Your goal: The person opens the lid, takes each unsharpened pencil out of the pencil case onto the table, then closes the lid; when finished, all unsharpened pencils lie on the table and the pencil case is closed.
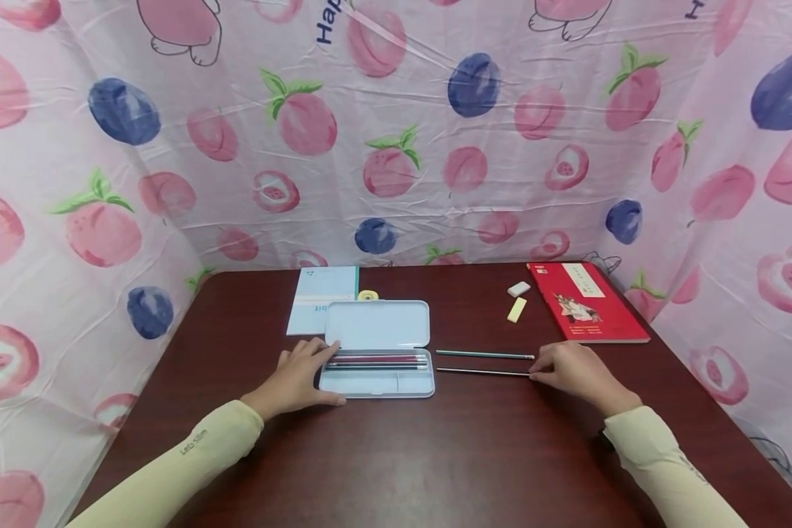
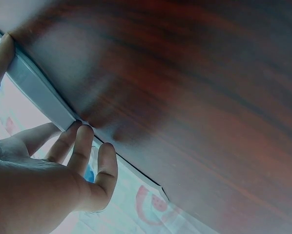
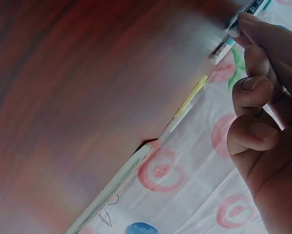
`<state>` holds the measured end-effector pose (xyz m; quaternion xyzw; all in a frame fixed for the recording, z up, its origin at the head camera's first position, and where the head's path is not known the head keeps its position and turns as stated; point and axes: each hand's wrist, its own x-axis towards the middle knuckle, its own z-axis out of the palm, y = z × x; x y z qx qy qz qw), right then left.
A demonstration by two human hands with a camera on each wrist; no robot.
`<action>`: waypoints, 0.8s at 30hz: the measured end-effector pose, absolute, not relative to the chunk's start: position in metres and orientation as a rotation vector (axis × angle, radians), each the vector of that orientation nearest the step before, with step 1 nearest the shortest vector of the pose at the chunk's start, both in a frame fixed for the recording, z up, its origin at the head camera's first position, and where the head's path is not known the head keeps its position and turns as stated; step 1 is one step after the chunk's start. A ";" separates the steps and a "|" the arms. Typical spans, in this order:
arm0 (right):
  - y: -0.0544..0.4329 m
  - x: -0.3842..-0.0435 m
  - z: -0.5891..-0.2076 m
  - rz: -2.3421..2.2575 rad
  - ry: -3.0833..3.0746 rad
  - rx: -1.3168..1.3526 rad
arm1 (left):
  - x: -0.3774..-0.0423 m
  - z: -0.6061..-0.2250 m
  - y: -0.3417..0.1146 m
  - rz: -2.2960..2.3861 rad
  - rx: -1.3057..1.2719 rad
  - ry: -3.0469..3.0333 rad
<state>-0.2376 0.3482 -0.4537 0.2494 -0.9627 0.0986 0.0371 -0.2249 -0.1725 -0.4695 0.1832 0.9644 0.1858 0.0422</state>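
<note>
A white pencil case (image 1: 356, 385) lies on the table with its lid (image 1: 378, 323) raised. Several pencils (image 1: 379, 360) rest side by side in its long compartment. My left hand (image 1: 298, 375) spans the case's left end, thumb along the front edge and index finger at the hinge side. In the left wrist view the left hand's fingertips (image 2: 85, 127) are at the case's corner. To the right of the case, my right hand (image 1: 577, 372) pinches the right end of a thin pencil (image 1: 482, 372) between thumb and fingers. A second, greenish pencil (image 1: 482, 354) lies just beyond it.
A yellow stick-shaped eraser (image 1: 517, 309) and a white eraser (image 1: 518, 289) lie at the back right, near a red booklet (image 1: 574, 304). Behind the case are a pale notebook (image 1: 310, 301) and a small yellow round item (image 1: 367, 295). A fruit-print curtain (image 1: 422, 213) borders the table.
</note>
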 end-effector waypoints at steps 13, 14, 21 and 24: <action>0.330 -0.238 -0.446 0.435 -2.899 0.725 | -0.227 -0.470 -0.173 0.548 0.564 2.953; 0.323 -0.238 -0.445 0.462 -2.877 0.735 | -0.227 -0.470 -0.173 0.547 0.563 2.953; 0.259 -0.245 -0.432 0.593 -2.732 0.828 | -0.227 -0.472 -0.174 0.554 0.551 2.953; 0.231 -0.249 -0.430 0.621 -2.704 0.880 | -0.227 -0.472 -0.174 0.559 0.555 2.954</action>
